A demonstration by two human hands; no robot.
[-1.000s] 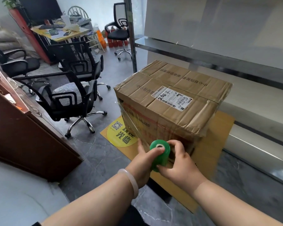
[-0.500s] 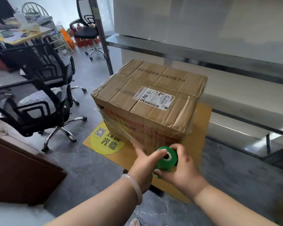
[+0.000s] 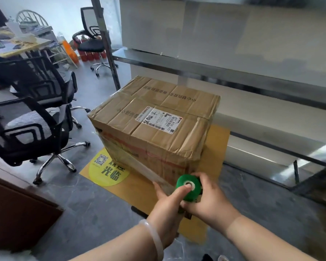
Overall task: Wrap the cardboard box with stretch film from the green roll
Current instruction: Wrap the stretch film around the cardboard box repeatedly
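I see the cardboard box (image 3: 154,127) at centre frame on a yellow mat (image 3: 217,140), the green roll (image 3: 189,187) at its near lower corner. My left hand (image 3: 166,202) plugs the core with a thumb; my right hand (image 3: 209,200) is clamped around the roll's far side. The stretch film (image 3: 139,167), thin and clingy, probably tears if jerked, so I'd hold the roll by its ends.

— What can you read beyond your hands?
— On the cardboard box (image 3: 158,127), a white shipping label (image 3: 159,119) shows "N105 A32", a barcode and handwriting you can't decipher.
— And off to the left of them?
— The yellow floor sticker (image 3: 109,169) carries a QR code and "光临".
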